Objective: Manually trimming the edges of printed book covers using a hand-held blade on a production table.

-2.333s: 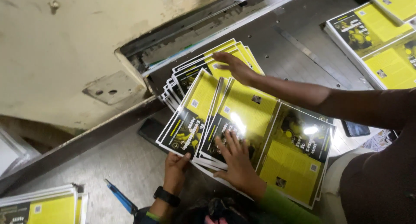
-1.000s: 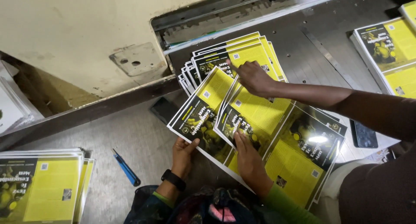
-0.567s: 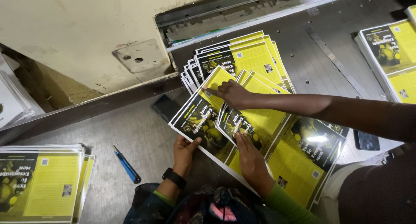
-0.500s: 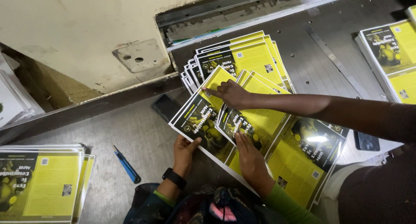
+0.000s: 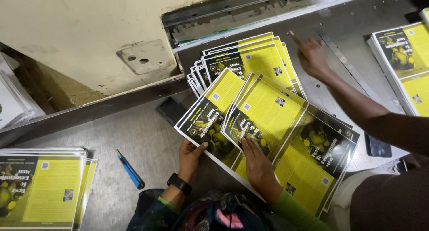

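Yellow-and-black printed leaflets lie fanned out on a grey metal table (image 5: 138,139). My left hand (image 5: 190,152), a black watch on its wrist, grips the near corner of the left leaflet stack (image 5: 210,110), thumb on top. My right hand (image 5: 257,166), in a green sleeve, lies flat on the middle leaflet stack (image 5: 268,108). More leaflets (image 5: 317,164) spread to the right of it. Another fanned pile (image 5: 254,56) sits behind. A co-worker's hand (image 5: 313,56) hovers past that pile, one finger pointing.
A beige machine housing (image 5: 89,34) overhangs the table at the back left. A dark phone (image 5: 169,110) and a blue cutter (image 5: 130,170) lie left of the leaflets. Leaflet stacks sit at the near left (image 5: 40,190) and far right (image 5: 406,56). The co-worker stands at the right.
The co-worker's hand has lifted off the middle leaflets and moved up and right. My two hands stay on the near edges of the stacks.
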